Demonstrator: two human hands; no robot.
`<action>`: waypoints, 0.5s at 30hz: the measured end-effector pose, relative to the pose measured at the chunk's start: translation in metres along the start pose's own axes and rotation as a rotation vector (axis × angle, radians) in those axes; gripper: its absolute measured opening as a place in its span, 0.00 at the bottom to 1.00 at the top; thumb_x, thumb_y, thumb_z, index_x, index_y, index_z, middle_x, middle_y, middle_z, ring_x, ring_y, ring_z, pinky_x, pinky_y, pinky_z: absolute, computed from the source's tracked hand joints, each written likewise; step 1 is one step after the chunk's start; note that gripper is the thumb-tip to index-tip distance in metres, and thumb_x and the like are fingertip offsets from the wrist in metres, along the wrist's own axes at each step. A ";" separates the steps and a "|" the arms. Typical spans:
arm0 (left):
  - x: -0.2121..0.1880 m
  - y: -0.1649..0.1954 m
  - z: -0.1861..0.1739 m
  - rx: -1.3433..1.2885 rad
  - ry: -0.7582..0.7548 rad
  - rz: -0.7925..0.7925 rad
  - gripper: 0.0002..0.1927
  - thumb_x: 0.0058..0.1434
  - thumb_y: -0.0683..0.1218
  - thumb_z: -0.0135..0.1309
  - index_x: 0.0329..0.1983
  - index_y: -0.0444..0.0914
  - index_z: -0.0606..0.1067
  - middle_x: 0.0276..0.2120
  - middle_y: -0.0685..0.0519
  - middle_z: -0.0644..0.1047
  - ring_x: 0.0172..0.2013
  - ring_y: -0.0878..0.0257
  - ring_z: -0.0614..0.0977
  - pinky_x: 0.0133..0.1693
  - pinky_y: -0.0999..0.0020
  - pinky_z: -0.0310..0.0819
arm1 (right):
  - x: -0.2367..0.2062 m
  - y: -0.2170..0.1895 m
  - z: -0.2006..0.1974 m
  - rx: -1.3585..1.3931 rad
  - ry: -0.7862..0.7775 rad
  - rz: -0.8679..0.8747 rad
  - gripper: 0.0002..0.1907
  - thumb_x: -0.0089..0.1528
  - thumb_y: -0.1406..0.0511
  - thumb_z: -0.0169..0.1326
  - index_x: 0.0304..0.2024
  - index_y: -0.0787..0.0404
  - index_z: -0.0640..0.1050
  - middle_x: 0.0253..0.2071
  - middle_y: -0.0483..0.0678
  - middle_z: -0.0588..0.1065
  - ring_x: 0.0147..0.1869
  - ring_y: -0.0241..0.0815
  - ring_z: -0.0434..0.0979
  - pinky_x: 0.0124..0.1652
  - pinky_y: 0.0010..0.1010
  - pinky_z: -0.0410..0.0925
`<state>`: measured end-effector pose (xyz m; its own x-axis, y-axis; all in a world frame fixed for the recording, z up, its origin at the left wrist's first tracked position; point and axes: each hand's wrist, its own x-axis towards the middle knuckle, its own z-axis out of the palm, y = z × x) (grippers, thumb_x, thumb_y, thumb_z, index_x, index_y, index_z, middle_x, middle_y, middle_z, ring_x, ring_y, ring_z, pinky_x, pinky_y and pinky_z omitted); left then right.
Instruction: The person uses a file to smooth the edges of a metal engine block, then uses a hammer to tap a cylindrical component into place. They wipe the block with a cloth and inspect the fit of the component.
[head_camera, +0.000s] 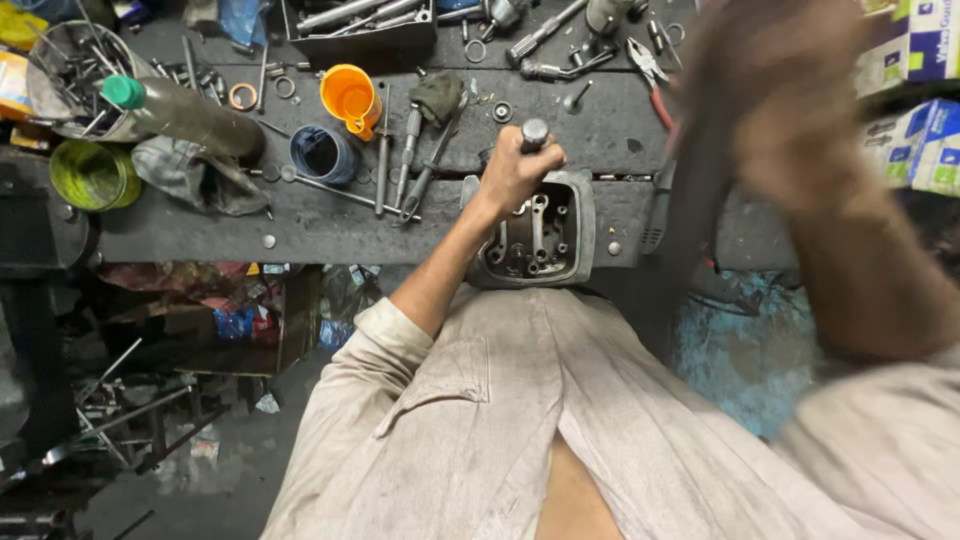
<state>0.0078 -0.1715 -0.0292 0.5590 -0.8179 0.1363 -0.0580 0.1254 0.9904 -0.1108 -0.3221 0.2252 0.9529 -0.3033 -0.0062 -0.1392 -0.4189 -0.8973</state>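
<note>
My left hand (510, 175) is a fist around an upright metal tool with a round steel top (534, 132). It holds the tool down into a grey engine cylinder head (578, 240) that lies at the bench's near edge, with its valve gear showing. My right hand (790, 110) is raised at the right, close to the camera and heavily blurred. It looks closed around a dark-handled tool (672, 215) that hangs down beside the cylinder head; the blur hides the tool's head.
The dark bench (180, 235) carries an orange funnel (350, 97), a green-capped bottle (185, 113), a green bowl (92, 175), a blue cup (322, 155), a rag (200, 178), screwdrivers (405, 160), red-handled pliers (650, 75) and loose washers. Cardboard boxes (920, 140) stand at the right.
</note>
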 end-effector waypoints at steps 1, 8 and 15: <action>-0.001 0.001 0.000 -0.001 0.016 -0.035 0.17 0.60 0.44 0.54 0.18 0.38 0.63 0.17 0.62 0.63 0.22 0.74 0.63 0.25 0.69 0.56 | -0.005 0.004 0.016 -0.045 -0.170 0.110 0.22 0.71 0.50 0.42 0.42 0.63 0.72 0.19 0.45 0.68 0.18 0.37 0.66 0.19 0.32 0.63; -0.004 0.005 0.000 -0.002 0.043 -0.081 0.18 0.58 0.43 0.55 0.18 0.38 0.61 0.17 0.62 0.62 0.22 0.74 0.62 0.25 0.69 0.54 | -0.020 0.008 0.015 0.347 -0.249 0.500 0.23 0.71 0.50 0.42 0.42 0.64 0.72 0.18 0.43 0.68 0.17 0.36 0.66 0.18 0.30 0.63; -0.003 0.002 0.002 -0.080 0.025 -0.063 0.18 0.59 0.43 0.54 0.17 0.38 0.61 0.17 0.62 0.62 0.22 0.74 0.62 0.25 0.69 0.54 | -0.028 -0.003 -0.043 0.471 0.122 -0.059 0.21 0.72 0.53 0.41 0.44 0.64 0.72 0.21 0.45 0.70 0.22 0.39 0.69 0.23 0.32 0.64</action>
<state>0.0047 -0.1698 -0.0274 0.5797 -0.8116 0.0723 0.0432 0.1191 0.9919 -0.1490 -0.3491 0.2470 0.9131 -0.4004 0.0774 0.0781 -0.0147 -0.9968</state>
